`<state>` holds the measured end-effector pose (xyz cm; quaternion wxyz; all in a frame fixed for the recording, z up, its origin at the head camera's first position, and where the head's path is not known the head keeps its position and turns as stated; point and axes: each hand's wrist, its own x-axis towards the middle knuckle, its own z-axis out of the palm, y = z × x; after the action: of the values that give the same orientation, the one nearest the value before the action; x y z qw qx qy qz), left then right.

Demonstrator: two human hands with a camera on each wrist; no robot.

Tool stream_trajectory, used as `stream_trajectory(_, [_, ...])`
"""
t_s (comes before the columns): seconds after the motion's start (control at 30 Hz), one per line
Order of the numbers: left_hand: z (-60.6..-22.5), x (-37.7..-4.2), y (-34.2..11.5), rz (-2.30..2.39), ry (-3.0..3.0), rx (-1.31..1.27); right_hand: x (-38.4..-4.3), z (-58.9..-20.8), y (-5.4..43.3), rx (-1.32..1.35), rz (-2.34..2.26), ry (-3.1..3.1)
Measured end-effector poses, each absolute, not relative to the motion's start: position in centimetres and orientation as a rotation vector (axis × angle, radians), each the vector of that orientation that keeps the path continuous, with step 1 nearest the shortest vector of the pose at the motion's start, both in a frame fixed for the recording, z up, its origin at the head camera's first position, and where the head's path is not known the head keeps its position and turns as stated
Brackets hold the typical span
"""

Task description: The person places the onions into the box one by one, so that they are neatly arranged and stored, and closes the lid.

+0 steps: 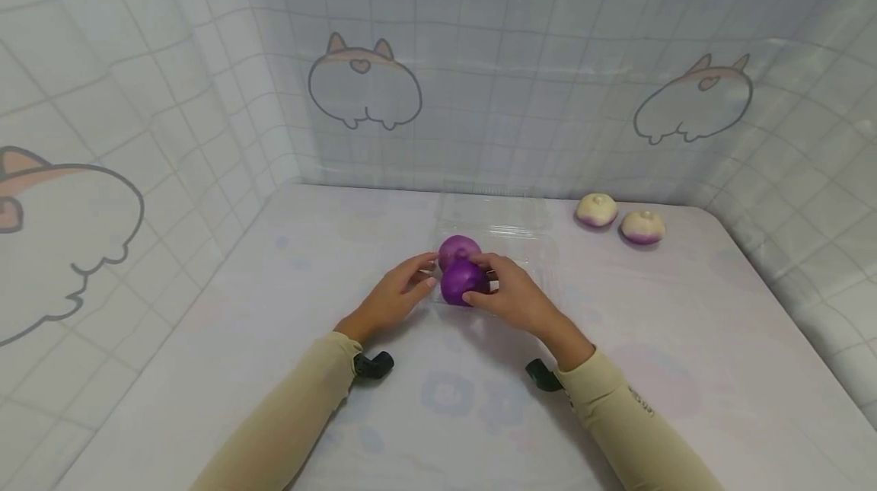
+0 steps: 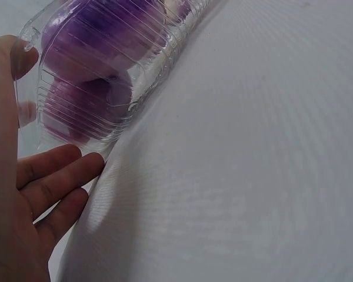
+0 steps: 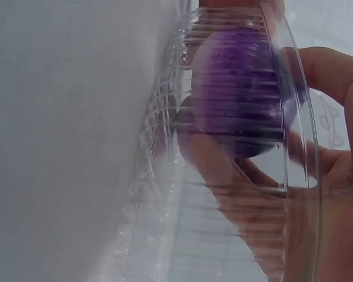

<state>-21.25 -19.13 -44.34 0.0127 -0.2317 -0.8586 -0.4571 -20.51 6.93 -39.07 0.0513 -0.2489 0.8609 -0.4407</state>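
A clear plastic clamshell box (image 1: pixel 527 251) lies with its lid (image 1: pixel 489 209) folded back. Two purple onions sit toward its left side. My right hand (image 1: pixel 517 294) holds the nearer, darker onion (image 1: pixel 459 282) between thumb and fingers; in the right wrist view this onion (image 3: pixel 235 88) shows through the ribbed wall, with fingers inside the box. Just behind it is the farther onion (image 1: pixel 454 247), lighter, with a knob. My left hand (image 1: pixel 397 289) is at the box's left edge, fingers loosely extended. In the left wrist view, its fingers (image 2: pixel 62 182) lie beside the box wall.
Two white and purple turnips, one on the left (image 1: pixel 597 211) and one on the right (image 1: pixel 642 227), rest at the back right of the table. A tiled-print curtain (image 1: pixel 479 80) surrounds the table's back and sides. Pale prints mark the tablecloth (image 1: pixel 438 438).
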Motion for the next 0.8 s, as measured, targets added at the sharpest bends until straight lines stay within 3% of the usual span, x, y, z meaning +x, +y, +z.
stream_trajectory(0.8, [-44.41, -21.39, -19.03, -1.402, -2.673, -0.725, -20.17, -38.93, 6.77, -0.877, -1.277, 2.659])
